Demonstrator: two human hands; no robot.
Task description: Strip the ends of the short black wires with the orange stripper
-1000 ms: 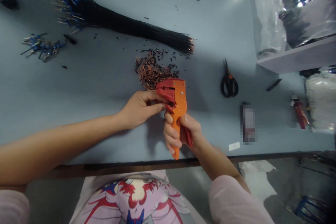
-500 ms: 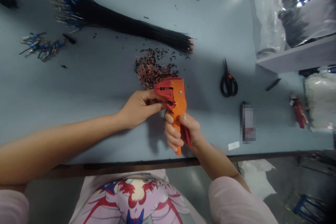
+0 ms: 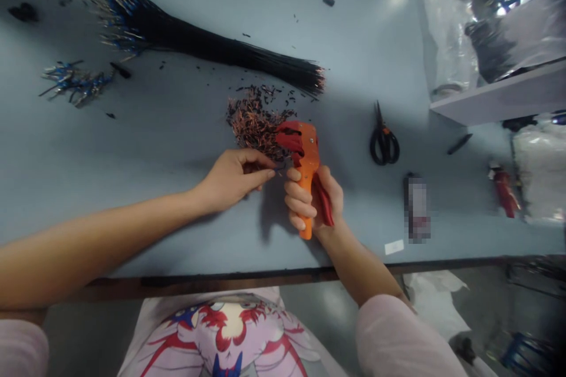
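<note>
My right hand (image 3: 312, 200) is wrapped round the handles of an orange and red hand tool (image 3: 308, 156), its head pointing away from me. Just left of the tool, my left hand (image 3: 236, 179) pinches a thin dark piece of wire (image 3: 279, 168) between thumb and fingertips. The wire's end shows beside the tool's jaws, apart from them. Beyond both hands lies a heap of copper and black scraps (image 3: 254, 121). A long bundle of black wires (image 3: 212, 47) stretches across the table behind it, with blue and silver ends at the left and bare copper ends at the right.
Black-handled scissors (image 3: 384, 141) lie right of the tool. A small pile of blue and silver pieces (image 3: 77, 83) is at the left. Farther right are a pen (image 3: 460, 144), a red tool (image 3: 504, 191) and a shelf (image 3: 499, 91) with plastic bags.
The tool in my right hand has moved slightly right and away from my left fingers. A gap now separates them, and the wire in my left hand shows.
</note>
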